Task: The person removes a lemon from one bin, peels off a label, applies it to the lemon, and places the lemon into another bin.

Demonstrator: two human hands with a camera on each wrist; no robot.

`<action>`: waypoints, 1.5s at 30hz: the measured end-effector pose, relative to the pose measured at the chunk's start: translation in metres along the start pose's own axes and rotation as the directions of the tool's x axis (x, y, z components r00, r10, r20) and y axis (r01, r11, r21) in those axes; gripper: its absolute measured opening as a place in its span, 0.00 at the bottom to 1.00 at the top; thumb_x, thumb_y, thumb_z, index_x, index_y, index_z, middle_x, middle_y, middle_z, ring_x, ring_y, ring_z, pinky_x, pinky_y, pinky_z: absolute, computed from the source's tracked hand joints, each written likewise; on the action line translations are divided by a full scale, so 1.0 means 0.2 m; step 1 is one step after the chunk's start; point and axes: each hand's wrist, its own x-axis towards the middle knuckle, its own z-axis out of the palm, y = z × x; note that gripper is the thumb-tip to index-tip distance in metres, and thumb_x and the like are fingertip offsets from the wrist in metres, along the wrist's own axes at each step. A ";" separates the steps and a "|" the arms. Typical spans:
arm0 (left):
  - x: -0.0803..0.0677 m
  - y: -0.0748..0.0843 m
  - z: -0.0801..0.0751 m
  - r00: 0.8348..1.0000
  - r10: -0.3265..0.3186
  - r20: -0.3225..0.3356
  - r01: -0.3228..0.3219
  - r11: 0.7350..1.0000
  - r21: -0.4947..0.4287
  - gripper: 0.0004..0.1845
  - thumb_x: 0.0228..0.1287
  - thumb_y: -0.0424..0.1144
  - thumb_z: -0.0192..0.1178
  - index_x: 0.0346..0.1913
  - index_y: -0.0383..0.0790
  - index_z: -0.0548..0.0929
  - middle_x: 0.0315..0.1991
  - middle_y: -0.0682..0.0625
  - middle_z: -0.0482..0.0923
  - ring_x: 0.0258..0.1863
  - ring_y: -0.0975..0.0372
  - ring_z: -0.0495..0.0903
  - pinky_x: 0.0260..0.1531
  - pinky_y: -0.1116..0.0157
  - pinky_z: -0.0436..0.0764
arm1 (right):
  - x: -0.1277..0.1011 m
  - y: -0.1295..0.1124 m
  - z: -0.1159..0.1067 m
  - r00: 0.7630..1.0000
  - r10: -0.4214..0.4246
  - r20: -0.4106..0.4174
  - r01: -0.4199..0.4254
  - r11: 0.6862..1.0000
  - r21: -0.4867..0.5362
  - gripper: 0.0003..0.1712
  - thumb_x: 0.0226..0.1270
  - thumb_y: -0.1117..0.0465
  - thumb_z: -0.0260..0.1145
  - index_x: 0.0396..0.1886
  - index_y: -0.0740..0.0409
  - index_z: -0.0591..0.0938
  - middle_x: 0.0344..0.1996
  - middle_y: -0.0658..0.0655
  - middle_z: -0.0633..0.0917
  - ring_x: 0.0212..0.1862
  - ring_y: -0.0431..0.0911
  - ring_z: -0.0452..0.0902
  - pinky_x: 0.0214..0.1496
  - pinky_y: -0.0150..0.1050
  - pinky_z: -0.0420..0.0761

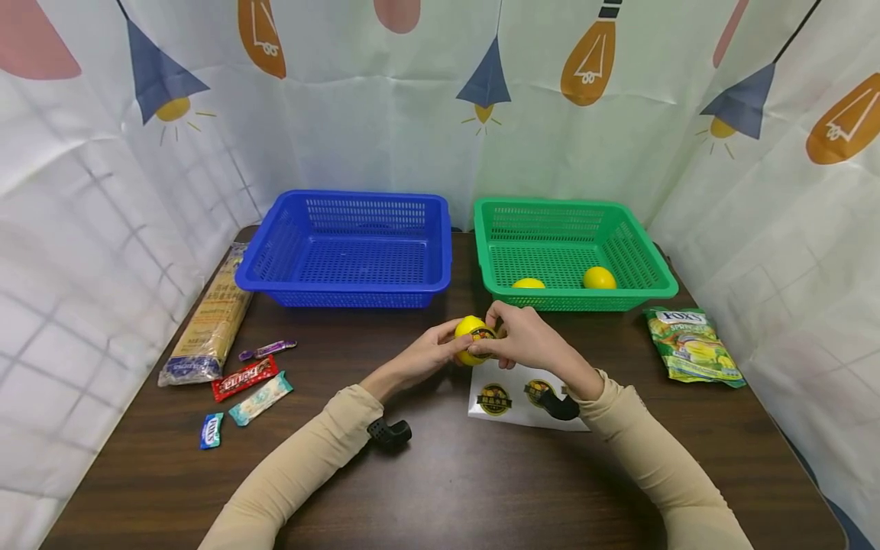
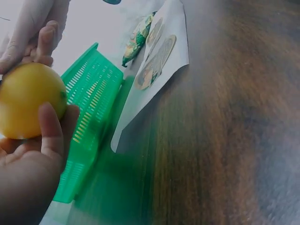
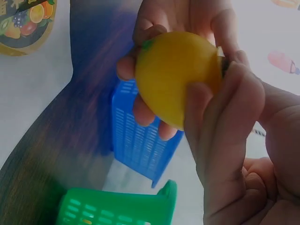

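Count: 3 yellow lemon-shaped fruits total. 1 is up in the hands, above the table; 2 lie in the green perforated plastic basket (image 1: 584,301). L hand (image 1: 426,353) has fingers & thumb wrapped round the held fruit (image 1: 469,324); R hand (image 1: 528,340), fingers bent, pinches at the edge of 1 round dark sticker (image 1: 484,336) on it. Also 1 blue perforated plastic basket (image 1: 347,298), 1 white sticker sheet (image 1: 522,417) w/ at least 2 round stickers, 4 small wrapped snacks, 1 long clear noodle pack (image 1: 209,325), 1 green Fox's bag (image 1: 693,347).

View diffs: head cam shows the sticker's printed front; L wrist cam shows plain yellow skin w/ a green spot instead. R wrist cam gets only the sticker's dark edge, mostly behind fingers. Snacks: head cam only.
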 end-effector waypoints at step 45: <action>-0.02 0.02 0.04 0.995 0.025 0.092 -0.028 0.999 0.037 0.32 0.74 0.35 0.52 0.75 0.39 0.53 0.57 0.42 0.70 0.51 0.63 0.75 0.51 0.69 0.79 | 0.05 0.13 -0.01 0.979 -0.116 0.165 0.096 0.987 0.126 0.26 0.71 0.38 0.60 0.33 0.57 0.73 0.27 0.62 0.87 0.27 0.53 0.85 0.32 0.47 0.87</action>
